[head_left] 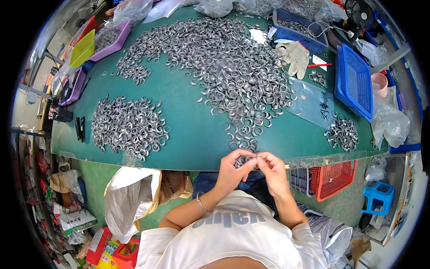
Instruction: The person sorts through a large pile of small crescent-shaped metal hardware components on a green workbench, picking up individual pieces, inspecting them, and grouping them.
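Grey round metal rings [242,161] sit gripped in your curled left hand [233,169] at the near edge of the broad green table [183,119], seemingly cupped for easy reach by your right hand [273,171], its own hold unclear.

Silver-grey rings [242,71] on deep green bench [192,123].
Latticed baskets: stacked baskets [355,83] blue, lower basket [332,180] red. Stool [378,195] bright blue; glove [296,58] off-white; pen [319,65] red; cup [379,85] pink. Shirt [233,244] white, grey-blue lettering [229,219]. Floor [96,168] paler green.
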Demonstrator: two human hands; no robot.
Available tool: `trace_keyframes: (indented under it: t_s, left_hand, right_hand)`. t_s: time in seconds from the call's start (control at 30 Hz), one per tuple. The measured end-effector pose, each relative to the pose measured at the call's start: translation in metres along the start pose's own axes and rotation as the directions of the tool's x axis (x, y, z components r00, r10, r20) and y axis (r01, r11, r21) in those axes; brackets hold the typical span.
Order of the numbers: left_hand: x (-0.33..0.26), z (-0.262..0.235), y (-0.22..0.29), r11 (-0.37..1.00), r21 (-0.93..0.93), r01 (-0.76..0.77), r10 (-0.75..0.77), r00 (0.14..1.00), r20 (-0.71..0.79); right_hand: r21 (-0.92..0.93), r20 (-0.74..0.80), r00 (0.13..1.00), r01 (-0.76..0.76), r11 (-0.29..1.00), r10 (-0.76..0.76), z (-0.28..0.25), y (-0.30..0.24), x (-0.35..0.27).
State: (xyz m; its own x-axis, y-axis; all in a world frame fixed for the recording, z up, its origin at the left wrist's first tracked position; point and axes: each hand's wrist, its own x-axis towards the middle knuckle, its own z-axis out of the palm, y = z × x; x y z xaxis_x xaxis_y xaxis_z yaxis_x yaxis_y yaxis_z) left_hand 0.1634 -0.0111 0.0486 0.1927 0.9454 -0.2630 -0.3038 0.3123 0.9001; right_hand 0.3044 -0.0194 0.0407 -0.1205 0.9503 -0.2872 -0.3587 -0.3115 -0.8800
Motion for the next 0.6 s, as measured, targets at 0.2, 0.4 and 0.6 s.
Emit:
trace_keyframes:
  t_s: [0.2,0.4,0.6]
  left_hand:
    - [-0.002,-0.013,0.007,0.904,-0.36,0.231,-0.215,0.973,0.085]
    - [-0.001,-0.019,0.002,0.883,-0.423,0.202,-0.164,0.979,0.125]
    - [0.001,-0.009,-0.004,0.918,-0.376,0.124,-0.14,0.99,-0.014]
  right_hand:
    - [-0.788,0.118,0.812,0.426,0.443,-0.572,0.004,-0.008,0.025]
    - [-0.761,0.018,0.826,0.377,0.528,-0.563,-0.003,-0.004,0.031]
    - [0.27,0.008,0.999,-0.05,0.962,0.05,-0.006,-0.008,0.013]
